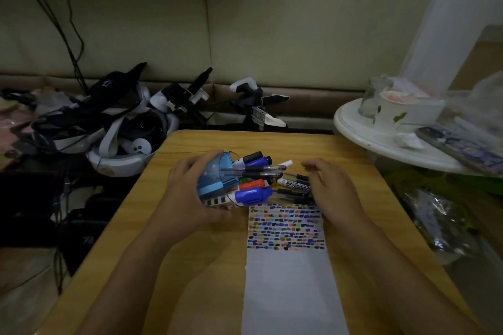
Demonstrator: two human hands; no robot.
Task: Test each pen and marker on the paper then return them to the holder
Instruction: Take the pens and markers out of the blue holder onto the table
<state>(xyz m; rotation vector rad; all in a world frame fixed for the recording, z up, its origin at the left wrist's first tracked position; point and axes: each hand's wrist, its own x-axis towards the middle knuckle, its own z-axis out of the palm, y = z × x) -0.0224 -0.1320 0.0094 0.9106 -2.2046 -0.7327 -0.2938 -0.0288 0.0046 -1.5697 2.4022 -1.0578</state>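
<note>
My left hand (187, 193) grips the blue patterned pen holder (215, 185), which is tipped on its side with its mouth facing right. Several pens and markers stick out of it, among them a blue-capped marker (251, 196) and a red-capped marker (251, 184). More pens and a white board marker (294, 183) lie on the wooden table (190, 253) just right of the holder. My right hand (330, 187) rests over those loose pens with fingers spread and slightly bent. A white paper strip (288, 280) lies lengthwise in front of me, its far end covered with small coloured test marks.
Headsets, straps, controllers and cables are piled off the table's far left (117, 122). A round white table (381, 133) at the right carries a glass jar, a paper cup and plastic bags. More plastic wrap lies low on the right.
</note>
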